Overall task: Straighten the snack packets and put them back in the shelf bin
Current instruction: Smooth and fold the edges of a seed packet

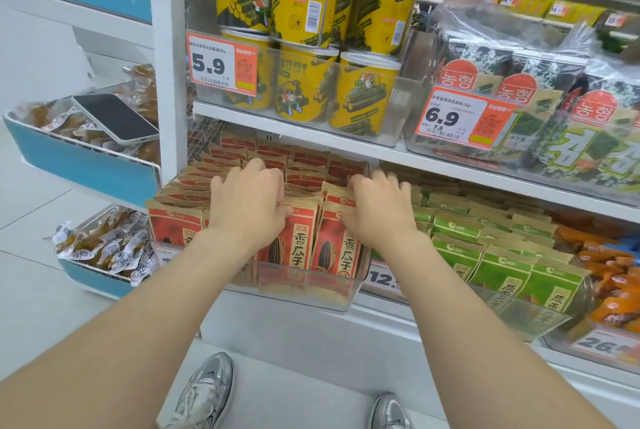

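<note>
Red and tan sunflower-seed packets stand in rows inside a clear plastic shelf bin on the lower shelf. My left hand rests on top of the packets left of centre, fingers curled over their upper edges and thumb pressing a front packet. My right hand lies on the right-hand row, fingers spread over the packet tops and thumb against a front packet. More packets fill the bin behind the hands, leaning at slightly different angles.
Green packets fill the bin to the right, orange ones beyond. Yellow tubs and seaweed packs sit on the shelf above. Blue side bins at left hold wrapped snacks and a phone. My shoes stand below.
</note>
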